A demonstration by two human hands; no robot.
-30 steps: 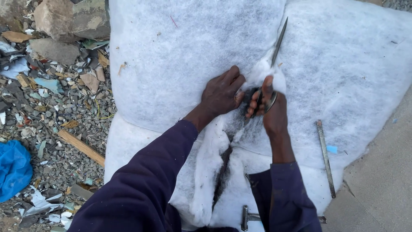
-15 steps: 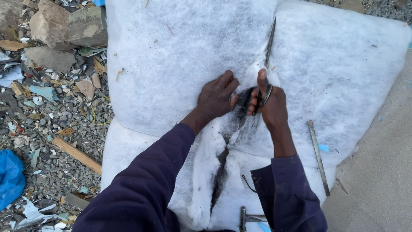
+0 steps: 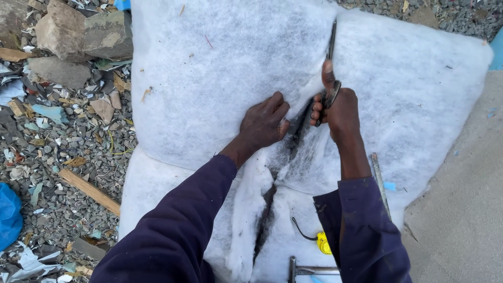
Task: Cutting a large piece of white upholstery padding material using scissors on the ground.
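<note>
hands [image 3: 301, 118] hold scissors [image 3: 330, 63], blades pointing away along the wadding [image 3: 220, 68].

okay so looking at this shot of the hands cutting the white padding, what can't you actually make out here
- Scissors, head view: the handles are wrapped by the right hand, and the blade tips sink into the white padding.
- What lies under the padding: only a dark slit shows.
- Metal tool at the bottom: cut off by the picture's edge.
- Yellow object: half behind the right sleeve.

Fluffy white fibre wadding [image 3: 220, 68], dull metal scissors [image 3: 331, 47], rough grey gravel [image 3: 68, 152]
</note>
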